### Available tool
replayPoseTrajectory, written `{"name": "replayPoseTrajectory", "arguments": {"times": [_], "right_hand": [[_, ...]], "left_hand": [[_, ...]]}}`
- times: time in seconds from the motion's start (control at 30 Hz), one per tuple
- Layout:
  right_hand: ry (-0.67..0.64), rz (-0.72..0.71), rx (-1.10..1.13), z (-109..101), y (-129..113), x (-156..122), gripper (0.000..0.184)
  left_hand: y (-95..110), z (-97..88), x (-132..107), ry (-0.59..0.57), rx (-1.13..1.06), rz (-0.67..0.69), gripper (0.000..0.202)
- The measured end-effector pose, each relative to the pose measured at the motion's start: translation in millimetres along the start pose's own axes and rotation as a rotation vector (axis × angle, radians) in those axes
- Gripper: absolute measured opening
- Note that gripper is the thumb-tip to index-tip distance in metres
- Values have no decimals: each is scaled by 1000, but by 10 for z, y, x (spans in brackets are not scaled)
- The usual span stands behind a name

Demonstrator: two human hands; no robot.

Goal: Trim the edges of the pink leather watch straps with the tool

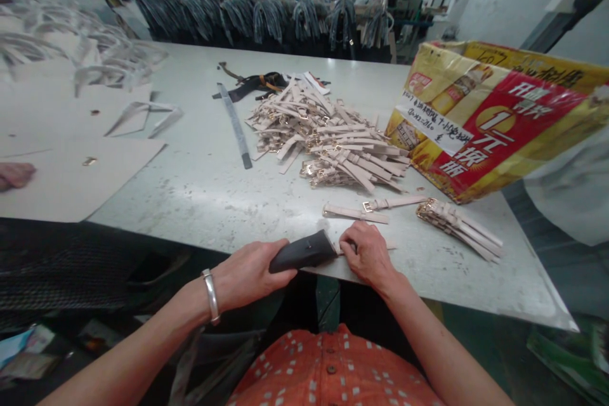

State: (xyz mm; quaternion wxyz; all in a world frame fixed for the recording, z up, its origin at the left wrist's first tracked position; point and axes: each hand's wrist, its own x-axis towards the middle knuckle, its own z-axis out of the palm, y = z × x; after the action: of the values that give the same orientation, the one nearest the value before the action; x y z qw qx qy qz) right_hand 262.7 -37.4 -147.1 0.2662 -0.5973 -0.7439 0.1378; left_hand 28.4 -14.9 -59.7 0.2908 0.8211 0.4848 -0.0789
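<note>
My left hand is closed around a black hand tool at the near edge of the table. My right hand is pinched on a pale strap right at the tool's tip; most of that strap is hidden under my fingers. Just beyond lie two loose beige straps with gold buckles. A small bundle of the same straps lies to the right. A large heap of buckled straps sits mid-table.
A tilted yellow-and-red cardboard box stands at the right. A long grey strip and dark straps lie behind the heap. Cardboard sheets cover the left side, where another person's hand rests. Racks of hanging straps line the back.
</note>
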Motion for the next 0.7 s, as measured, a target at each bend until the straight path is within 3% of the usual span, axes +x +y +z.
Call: {"name": "replayPoseTrajectory", "arguments": {"times": [0.23, 0.4, 0.53, 0.7], "right_hand": [[132, 164, 179, -20, 62, -57, 11], [125, 57, 156, -83, 169, -187, 11], [86, 25, 192, -90, 202, -234, 10], [134, 86, 243, -64, 209, -224, 14]], "left_hand": [[-7, 11, 7, -26, -3, -19, 22], [31, -55, 0, -26, 43, -26, 23], [156, -142, 6, -21, 126, -33, 22], [406, -169, 112, -11, 231, 26, 25]]}}
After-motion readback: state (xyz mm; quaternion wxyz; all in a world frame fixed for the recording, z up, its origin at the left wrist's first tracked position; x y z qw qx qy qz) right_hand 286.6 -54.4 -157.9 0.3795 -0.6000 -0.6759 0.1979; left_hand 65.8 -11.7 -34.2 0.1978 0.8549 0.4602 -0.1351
